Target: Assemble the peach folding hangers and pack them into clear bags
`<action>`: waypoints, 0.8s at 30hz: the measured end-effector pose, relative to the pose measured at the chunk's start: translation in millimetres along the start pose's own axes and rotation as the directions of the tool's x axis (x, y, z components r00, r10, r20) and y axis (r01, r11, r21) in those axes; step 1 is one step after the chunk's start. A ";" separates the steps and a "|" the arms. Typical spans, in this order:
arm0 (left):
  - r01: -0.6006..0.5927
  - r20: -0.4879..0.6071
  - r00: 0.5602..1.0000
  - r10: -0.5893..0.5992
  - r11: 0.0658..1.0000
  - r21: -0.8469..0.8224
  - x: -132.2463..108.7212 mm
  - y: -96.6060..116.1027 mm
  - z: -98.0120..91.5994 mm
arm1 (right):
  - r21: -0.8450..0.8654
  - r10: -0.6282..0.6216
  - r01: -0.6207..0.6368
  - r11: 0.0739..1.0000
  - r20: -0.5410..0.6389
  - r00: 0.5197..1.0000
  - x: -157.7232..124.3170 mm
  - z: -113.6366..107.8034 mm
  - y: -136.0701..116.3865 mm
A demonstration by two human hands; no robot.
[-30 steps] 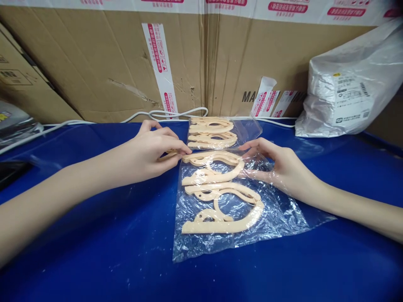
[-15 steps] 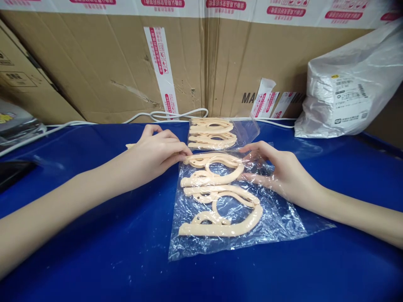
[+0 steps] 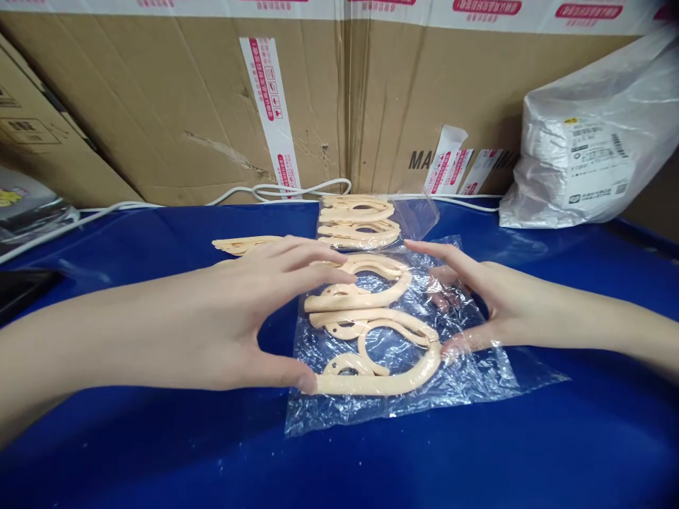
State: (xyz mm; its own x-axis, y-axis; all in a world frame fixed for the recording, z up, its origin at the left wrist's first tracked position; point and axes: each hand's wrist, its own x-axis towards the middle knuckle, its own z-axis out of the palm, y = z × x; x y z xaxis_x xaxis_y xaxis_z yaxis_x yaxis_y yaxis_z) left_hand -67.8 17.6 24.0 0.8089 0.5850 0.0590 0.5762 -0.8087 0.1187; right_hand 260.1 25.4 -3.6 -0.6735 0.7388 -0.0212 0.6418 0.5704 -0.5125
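Two beige folding hangers (image 3: 392, 385), folded up, lie one above the other at the mouthless-looking left side of a clear plastic bag (image 3: 477, 389), flat on the blue surface. My left hand (image 3: 249, 311) is open, its fingers stretched over the upper hanger (image 3: 366, 304). Its thumb touches the left end of the lower one. On the right, my right hand (image 3: 493, 297) has its fingers spread around the hangers' curved side. Its thumb is close to the lower hanger, and some of its fingertips show through the film.
Behind lies another clear bag with beige hangers (image 3: 361, 233). A loose beige piece (image 3: 244, 244) sits beyond my left hand. A white cable (image 3: 302, 191) runs along the cardboard boxes (image 3: 201, 106). A white plastic-wrapped parcel (image 3: 578, 162) stands at the back right.
My left hand has come nearer and opened wide, from the upper hanger's left end to span both hangers. My right hand has spread its thumb down toward the lower hanger.
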 end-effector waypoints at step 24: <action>-0.176 -0.076 0.981 0.181 0.982 0.067 7.7 11.9 0.4 | -0.052 -0.034 0.032 0.998 -0.039 0.999 2.5 7.7 0.4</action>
State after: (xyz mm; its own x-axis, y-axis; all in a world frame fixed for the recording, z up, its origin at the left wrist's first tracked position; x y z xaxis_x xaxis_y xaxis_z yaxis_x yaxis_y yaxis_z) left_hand -54.7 12.5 25.5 0.8883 0.4324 0.1547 0.4316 -0.9012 0.0401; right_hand 255.8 24.8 -10.5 -0.6806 0.7320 0.0296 0.6378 0.6119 -0.4677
